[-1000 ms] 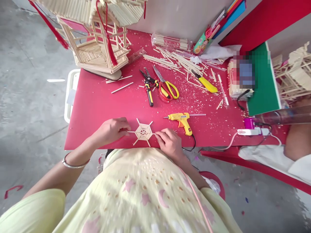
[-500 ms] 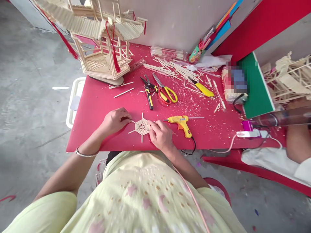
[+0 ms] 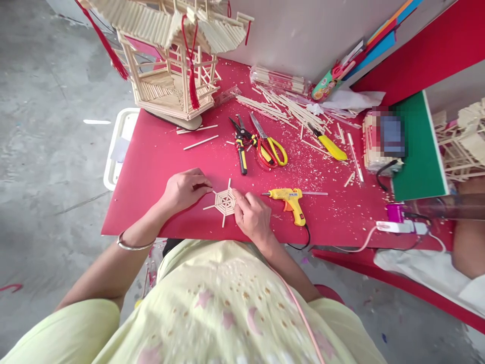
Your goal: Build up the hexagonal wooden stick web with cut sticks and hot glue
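Note:
A small hexagonal web of thin wooden sticks (image 3: 226, 202) lies at the red table's front edge, its spokes poking out past the rings. On its left, my left hand (image 3: 186, 189) is closed in a pinch at the tip of one spoke. My right hand (image 3: 253, 214) has its fingers curled over the web's right side, thumb and index finger gripping the edge. Just right of that hand rests a yellow hot glue gun (image 3: 288, 200), nozzle pointing left, with a clear glue stick in its back.
A stick-built pavilion (image 3: 170, 91) with red tassels stands at the back left. Pliers (image 3: 241, 146), scissors (image 3: 270, 144), a yellow utility knife (image 3: 330, 145) and loose sticks (image 3: 288, 108) lie beyond my hands. A power strip (image 3: 397, 227) and another person's arm (image 3: 470, 237) are at right.
The view has shifted slightly, so the table things sit a little further right and most a little lower. Both hands keep their places on the stick web.

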A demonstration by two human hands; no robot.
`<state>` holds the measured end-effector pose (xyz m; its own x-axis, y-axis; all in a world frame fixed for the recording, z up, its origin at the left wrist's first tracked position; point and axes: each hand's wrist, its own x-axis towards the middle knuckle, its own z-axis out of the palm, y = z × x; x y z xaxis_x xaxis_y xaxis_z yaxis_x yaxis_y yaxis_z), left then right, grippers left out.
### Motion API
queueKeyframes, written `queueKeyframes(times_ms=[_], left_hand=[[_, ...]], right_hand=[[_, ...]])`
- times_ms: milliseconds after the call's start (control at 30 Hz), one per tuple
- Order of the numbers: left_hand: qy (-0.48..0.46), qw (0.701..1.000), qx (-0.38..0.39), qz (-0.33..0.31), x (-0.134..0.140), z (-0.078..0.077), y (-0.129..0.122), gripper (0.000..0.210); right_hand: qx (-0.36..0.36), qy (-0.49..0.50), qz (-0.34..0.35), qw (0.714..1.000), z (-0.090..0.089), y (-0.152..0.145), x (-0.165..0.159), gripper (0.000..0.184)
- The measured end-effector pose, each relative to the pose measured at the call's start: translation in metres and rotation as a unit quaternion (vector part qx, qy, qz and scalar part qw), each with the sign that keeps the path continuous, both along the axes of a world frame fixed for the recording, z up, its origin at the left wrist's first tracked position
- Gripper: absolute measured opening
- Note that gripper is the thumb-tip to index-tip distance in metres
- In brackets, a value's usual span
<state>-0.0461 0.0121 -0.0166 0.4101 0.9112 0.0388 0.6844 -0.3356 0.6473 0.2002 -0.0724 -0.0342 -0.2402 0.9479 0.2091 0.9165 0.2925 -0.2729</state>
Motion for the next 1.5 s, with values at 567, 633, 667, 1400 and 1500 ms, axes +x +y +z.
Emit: queueKeyframes(times_ms=[567, 633, 667, 1400, 1500], left_hand=[[-0.002, 1.0, -0.013, 0.006, -0.001, -0.002, 0.001, 0.024], [-0.004, 1.0, -0.007, 0.003, -0.002, -0.004, 0.002, 0.024], [-0.003, 1.0, -0.005, 0.001, -0.003, -0.005, 0.002, 0.024], [-0.02, 0.921, 0.302, -0.245, 0.025, -0.029, -0.046, 0.04], [-0.009, 0.926, 0.294, -0.239, 0.025, -0.038, -0.049, 0.048]], right_hand=[[-0.082, 0.093, -0.052, 0.991, 0.044, 0.031, 0.005, 0.028], [-0.168, 0.067, -0.023, 0.983, 0.055, 0.05, 0.007, 0.025], [-0.218, 0.068, -0.004, 0.974, 0.059, 0.06, 0.007, 0.025], [-0.47, 0.161, 0.069, 0.865, 0.06, 0.113, 0.006, 0.023], [-0.475, 0.166, 0.062, 0.862, 0.061, 0.113, 0.006, 0.024]])
